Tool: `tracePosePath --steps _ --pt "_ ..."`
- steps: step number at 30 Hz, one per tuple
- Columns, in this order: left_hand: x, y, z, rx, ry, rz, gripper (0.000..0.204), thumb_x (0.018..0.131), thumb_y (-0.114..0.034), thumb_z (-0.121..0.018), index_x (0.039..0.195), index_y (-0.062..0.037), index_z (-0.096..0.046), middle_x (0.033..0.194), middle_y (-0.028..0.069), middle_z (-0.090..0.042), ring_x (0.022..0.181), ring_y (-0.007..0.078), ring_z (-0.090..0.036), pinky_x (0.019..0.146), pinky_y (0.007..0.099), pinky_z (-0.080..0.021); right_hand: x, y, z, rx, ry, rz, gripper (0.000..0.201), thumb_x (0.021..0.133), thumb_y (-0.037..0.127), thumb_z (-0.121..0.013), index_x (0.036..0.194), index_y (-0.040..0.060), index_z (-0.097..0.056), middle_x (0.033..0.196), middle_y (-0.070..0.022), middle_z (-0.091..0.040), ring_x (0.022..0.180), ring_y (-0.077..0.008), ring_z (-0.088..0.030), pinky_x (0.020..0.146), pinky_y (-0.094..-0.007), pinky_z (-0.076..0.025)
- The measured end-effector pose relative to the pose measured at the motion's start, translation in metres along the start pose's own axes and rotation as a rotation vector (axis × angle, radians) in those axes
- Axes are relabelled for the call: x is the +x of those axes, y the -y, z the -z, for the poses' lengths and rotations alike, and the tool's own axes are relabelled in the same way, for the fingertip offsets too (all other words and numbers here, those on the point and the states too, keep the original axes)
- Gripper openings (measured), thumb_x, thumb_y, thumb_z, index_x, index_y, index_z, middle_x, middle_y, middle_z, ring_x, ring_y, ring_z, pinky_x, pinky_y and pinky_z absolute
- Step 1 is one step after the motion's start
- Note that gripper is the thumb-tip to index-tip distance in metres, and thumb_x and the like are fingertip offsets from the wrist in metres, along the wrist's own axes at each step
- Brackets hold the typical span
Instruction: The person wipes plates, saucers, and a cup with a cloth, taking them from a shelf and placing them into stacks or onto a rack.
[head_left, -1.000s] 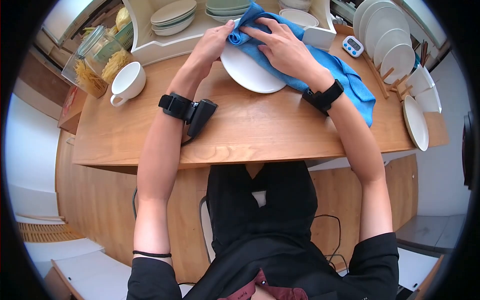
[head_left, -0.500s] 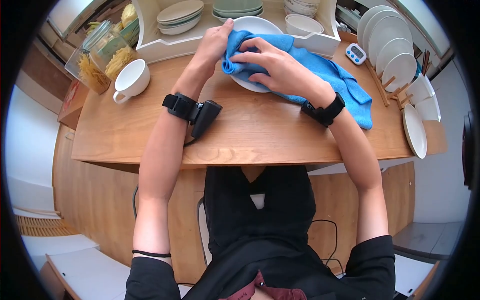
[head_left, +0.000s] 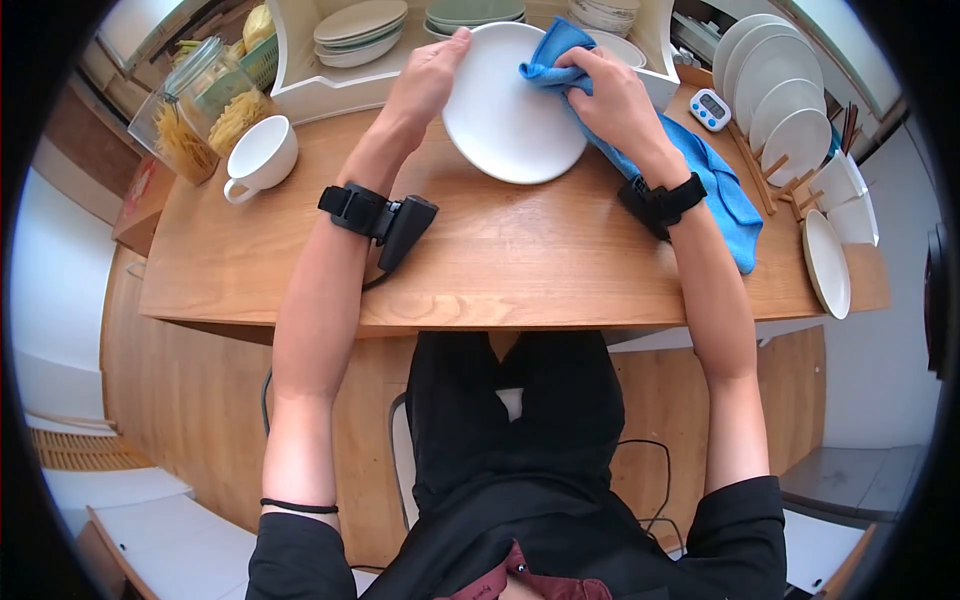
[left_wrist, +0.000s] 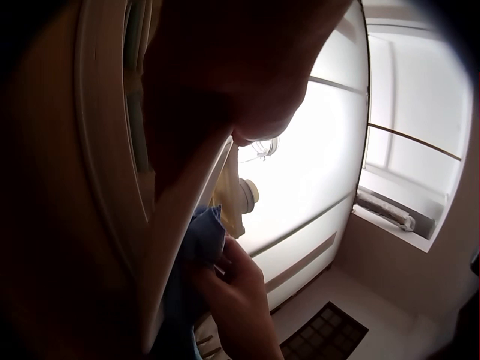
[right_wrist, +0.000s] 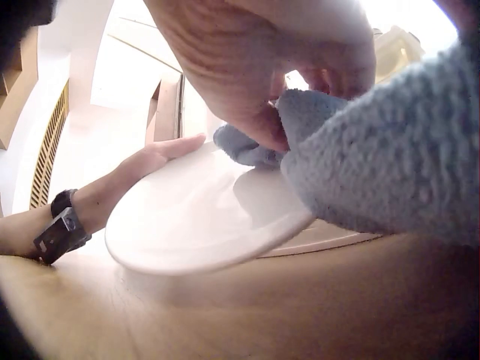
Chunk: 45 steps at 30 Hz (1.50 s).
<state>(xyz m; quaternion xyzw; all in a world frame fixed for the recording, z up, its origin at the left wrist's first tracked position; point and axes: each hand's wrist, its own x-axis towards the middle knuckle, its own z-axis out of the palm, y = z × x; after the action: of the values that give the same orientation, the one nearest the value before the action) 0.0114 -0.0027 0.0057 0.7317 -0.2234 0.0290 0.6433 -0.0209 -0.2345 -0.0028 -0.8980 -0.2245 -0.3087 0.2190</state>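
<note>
My left hand point(head_left: 425, 85) grips the left rim of a round white plate point(head_left: 510, 120), thumb along the edge and fingers behind it. The plate is tilted, its face towards me, as the right wrist view shows with the plate point(right_wrist: 195, 221) leaning over the tabletop. At the right rim, my right hand point(head_left: 618, 98) pinches a bunched end of a blue cloth point(head_left: 553, 52) against the plate. The rest of the cloth trails under the right forearm onto the table. In the left wrist view the left hand point(left_wrist: 225, 75) is dark, and the plate appears nearly edge-on.
A white shelf point(head_left: 335, 100) with stacked plates and bowls stands behind the plate. On the left are a white cup point(head_left: 262, 155) and a glass jar of pasta point(head_left: 237, 122). To the right stand a timer point(head_left: 710, 110), a rack of plates point(head_left: 780, 75) and a leaning oval dish point(head_left: 827, 262).
The right hand has moved right with the cloth, from the plate's left and middle to its right rim, uncovering the plate's face. The left hand keeps its grip on the left rim.
</note>
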Motion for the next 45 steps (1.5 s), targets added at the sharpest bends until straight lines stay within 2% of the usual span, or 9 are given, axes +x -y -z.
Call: tracePosePath --steps 6,11,16,24,30,32,35,41,45 --pt "-0.005 0.001 -0.011 -0.111 0.132 0.047 0.048 0.101 -0.045 -0.044 0.107 -0.0031 -0.066 0.092 0.0014 -0.066 0.077 0.0063 -0.058 0.068 0.0217 -0.046 0.001 0.025 0.001 0.139 -0.089 0.184 0.031 0.076 0.000 -0.060 0.106 0.0079 -0.065 0.101 -0.0157 -0.061 0.098 -0.0360 -0.059 0.086 -0.0404 -0.049" --pt "-0.003 0.008 -0.008 -0.144 0.115 0.183 0.047 0.101 -0.045 -0.043 0.098 -0.0055 -0.069 0.087 0.0011 -0.065 0.078 0.0090 -0.055 0.074 0.0261 -0.045 -0.009 0.051 0.000 0.276 0.170 0.320 0.039 0.075 -0.005 -0.062 0.111 0.0085 -0.065 0.102 -0.0136 -0.058 0.098 -0.0319 -0.058 0.088 -0.0372 -0.047" --pt "0.005 0.012 0.003 -0.159 -0.022 0.171 0.047 0.100 -0.045 -0.047 0.104 -0.0010 -0.064 0.087 0.0050 -0.066 0.073 0.0092 -0.060 0.064 0.0247 -0.049 -0.009 0.055 0.003 0.351 0.401 0.305 0.034 0.072 -0.008 -0.059 0.103 0.0050 -0.065 0.095 -0.0120 -0.058 0.093 -0.0296 -0.056 0.086 -0.0355 -0.046" --pt "0.002 0.005 0.008 -0.134 -0.119 0.197 0.046 0.101 -0.042 -0.044 0.112 -0.0006 -0.061 0.088 0.0055 -0.066 0.074 0.0100 -0.061 0.062 0.0247 -0.049 -0.004 0.015 0.011 0.078 0.220 0.084 0.027 0.079 0.003 -0.055 0.104 0.0051 -0.065 0.098 -0.0185 -0.062 0.096 -0.0352 -0.060 0.085 -0.0402 -0.048" --pt "-0.003 0.002 0.003 -0.124 0.035 0.233 0.049 0.100 -0.043 -0.045 0.116 0.0020 -0.059 0.094 0.0088 -0.066 0.079 0.0114 -0.063 0.067 0.0249 -0.053 0.004 -0.012 0.013 0.099 -0.134 0.023 0.024 0.085 0.005 -0.059 0.108 0.0062 -0.065 0.096 -0.0194 -0.063 0.095 -0.0375 -0.060 0.085 -0.0394 -0.048" --pt "-0.003 0.005 0.002 -0.141 0.163 0.236 0.051 0.099 -0.045 -0.047 0.115 0.0024 -0.060 0.094 0.0077 -0.066 0.080 0.0114 -0.064 0.068 0.0258 -0.054 0.004 -0.016 0.010 0.132 -0.148 0.045 0.024 0.088 0.008 -0.061 0.111 0.0057 -0.064 0.097 -0.0162 -0.066 0.093 -0.0306 -0.062 0.084 -0.0363 -0.048" --pt "-0.010 -0.008 -0.001 -0.082 0.253 0.281 0.051 0.098 -0.045 -0.050 0.115 0.0013 -0.061 0.094 0.0062 -0.067 0.077 0.0103 -0.064 0.063 0.0252 -0.054 0.000 -0.005 0.018 0.560 0.228 -0.141 0.023 0.092 0.014 -0.061 0.111 0.0014 -0.061 0.096 -0.0052 -0.064 0.090 -0.0126 -0.055 0.084 -0.0274 -0.045" --pt "-0.008 0.001 0.004 -0.097 0.491 0.239 0.045 0.094 -0.040 -0.059 0.116 -0.0008 -0.061 0.092 0.0041 -0.067 0.070 0.0065 -0.064 0.057 0.0209 -0.054 0.001 0.008 0.019 0.596 0.409 -0.083 0.022 0.091 0.013 -0.062 0.109 0.0012 -0.061 0.094 -0.0041 -0.064 0.090 -0.0110 -0.055 0.085 -0.0246 -0.044" --pt "-0.005 0.006 0.003 -0.132 0.478 0.188 0.044 0.093 -0.038 -0.062 0.115 0.0002 -0.062 0.091 0.0039 -0.067 0.070 0.0062 -0.065 0.058 0.0210 -0.054 0.001 0.010 0.019 0.598 0.398 -0.109 0.024 0.091 0.011 -0.062 0.112 0.0016 -0.062 0.096 -0.0034 -0.065 0.092 -0.0100 -0.056 0.086 -0.0232 -0.044"
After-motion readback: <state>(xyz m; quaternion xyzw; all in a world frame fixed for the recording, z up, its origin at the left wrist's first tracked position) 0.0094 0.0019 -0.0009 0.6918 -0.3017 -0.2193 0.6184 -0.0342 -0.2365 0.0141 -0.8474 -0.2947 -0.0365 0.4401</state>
